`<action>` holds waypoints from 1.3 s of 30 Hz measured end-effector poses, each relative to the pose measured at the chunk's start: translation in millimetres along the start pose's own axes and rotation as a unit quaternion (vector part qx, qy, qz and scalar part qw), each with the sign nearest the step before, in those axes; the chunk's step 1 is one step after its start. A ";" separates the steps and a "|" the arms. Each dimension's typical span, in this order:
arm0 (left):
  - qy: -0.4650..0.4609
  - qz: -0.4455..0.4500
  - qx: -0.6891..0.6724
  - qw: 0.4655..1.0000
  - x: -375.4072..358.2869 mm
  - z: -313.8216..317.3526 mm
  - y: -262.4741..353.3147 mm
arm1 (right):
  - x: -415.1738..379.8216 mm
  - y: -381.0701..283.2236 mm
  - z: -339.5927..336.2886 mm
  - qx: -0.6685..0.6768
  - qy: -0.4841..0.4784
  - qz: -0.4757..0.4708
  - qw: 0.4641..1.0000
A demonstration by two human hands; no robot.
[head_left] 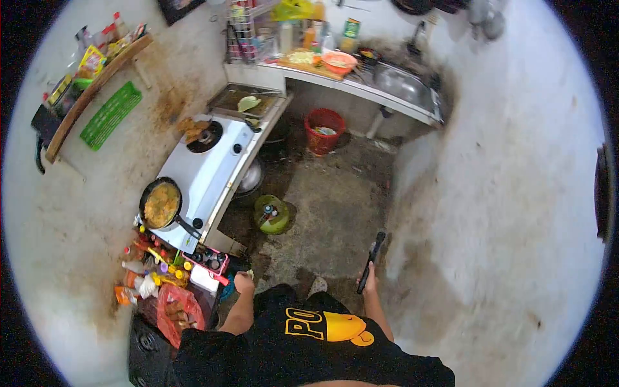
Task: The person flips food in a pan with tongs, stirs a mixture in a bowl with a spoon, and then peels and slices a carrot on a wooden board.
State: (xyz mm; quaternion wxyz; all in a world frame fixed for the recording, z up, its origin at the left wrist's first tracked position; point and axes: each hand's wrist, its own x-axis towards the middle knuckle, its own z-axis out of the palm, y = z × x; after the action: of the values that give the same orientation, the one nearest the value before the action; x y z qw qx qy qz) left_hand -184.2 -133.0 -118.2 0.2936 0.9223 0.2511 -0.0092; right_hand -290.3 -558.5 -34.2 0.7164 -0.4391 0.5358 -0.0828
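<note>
At the lower centre-left, my left hand is closed beside the counter with bottles. A small pale thing shows at its fingers, too small to name. My right hand, lower right of centre, is wrapped round a long black tool that points up and away over the floor. On the white stove at the left, a black pan holds yellow-brown food. The stove's far burner has no pan on it.
A green gas cylinder and a red basket stand on the floor. The far counter bears a cutting board, an orange bowl and a sink. Near my left arm lie bottles and a red plastic bag.
</note>
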 end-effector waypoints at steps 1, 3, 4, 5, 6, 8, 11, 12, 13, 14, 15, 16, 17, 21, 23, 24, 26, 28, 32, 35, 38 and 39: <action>-0.011 -0.065 -0.005 0.998 -10.2 -14.9 27.0 | 13.3 -13.5 6.0 0.013 -0.059 -0.019 0.998; 0.011 -0.086 -0.019 0.996 -10.2 -13.4 39.7 | 57.5 -26.6 15.9 -0.026 -0.056 -0.001 0.998; 0.021 -0.082 -0.030 0.996 -14.5 -10.7 41.1 | 74.4 -34.1 23.3 -0.046 -0.034 0.010 0.998; 0.019 -0.104 -0.040 0.994 -13.6 -7.0 41.8 | 69.6 -53.6 32.6 -0.028 -0.098 0.009 0.995; 0.017 -0.125 -0.049 0.991 -11.7 -3.7 36.7 | 77.6 -61.7 43.0 -0.059 -0.116 0.019 0.991; 0.036 -0.142 -0.006 0.989 -12.1 2.6 26.9 | 92.4 -74.1 64.0 -0.008 -0.100 0.038 0.994; 0.084 -0.206 -0.043 0.974 -19.6 -11.9 25.4 | 92.1 -86.7 93.4 -0.056 -0.136 0.045 0.988; 0.115 -0.221 -0.053 0.967 -20.4 -16.7 22.6 | 107.1 -82.7 104.1 -0.054 -0.153 0.063 0.985; 0.127 -0.248 -0.083 0.957 -20.6 -22.4 17.0 | 118.0 -72.6 115.7 -0.048 -0.130 0.076 0.987; 0.143 -0.273 -0.111 0.945 -24.3 -28.0 10.5 | 137.5 -61.8 121.5 -0.082 -0.153 0.081 0.982; 0.186 -0.292 -0.120 0.930 -26.9 -30.5 1.4 | 153.2 -49.3 128.6 -0.108 -0.180 0.105 0.972; 0.228 -0.309 -0.124 0.915 -29.3 -33.6 -10.2 | 163.6 -36.2 136.7 -0.131 -0.203 0.132 0.961; 0.243 -0.334 -0.124 0.902 -30.7 -37.6 -24.3 | 161.4 -26.4 152.4 -0.151 -0.224 0.160 0.949; 0.400 -0.445 -0.166 0.784 -26.9 -68.0 -95.7 | 125.6 -0.3 223.0 -0.210 -0.217 0.148 0.942; 0.495 -0.480 -0.238 0.684 -20.4 -100.6 -126.7 | 122.8 12.4 258.6 -0.245 -0.247 0.157 0.924; 0.523 -0.491 -0.271 0.642 -13.6 -127.0 -136.4 | 121.1 22.6 273.5 -0.265 -0.269 0.164 0.911; 0.601 -0.352 -0.300 0.652 2.1 -139.3 -204.4 | 49.3 26.5 315.4 -0.245 -0.266 0.122 0.924; 0.595 -0.401 -0.267 0.643 2.6 -185.9 -200.0 | 48.2 36.7 349.6 -0.273 -0.292 0.116 0.909; 0.555 -0.482 -0.238 0.635 -30.8 -155.1 -219.4 | 59.2 30.7 416.3 -0.313 -0.342 0.097 0.881; 0.424 -0.582 -0.191 0.668 -63.1 -111.5 -199.4 | 62.2 18.1 448.0 -0.289 -0.356 0.096 0.884; 0.379 -0.639 -0.238 0.625 -85.5 -75.6 -168.2 | 10.4 -3.9 461.3 -0.328 -0.301 -0.027 0.895; 0.391 -0.627 -0.268 0.618 -91.4 -61.5 -160.4 | 8.2 -9.7 466.6 -0.339 -0.259 -0.037 0.903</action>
State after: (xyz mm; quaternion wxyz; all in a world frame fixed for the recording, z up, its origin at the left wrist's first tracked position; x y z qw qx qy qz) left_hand -347.2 -28.8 -138.4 0.3250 0.3373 0.8507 0.2385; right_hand 108.6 -317.0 -14.3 0.6341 -0.6811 0.3101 0.1944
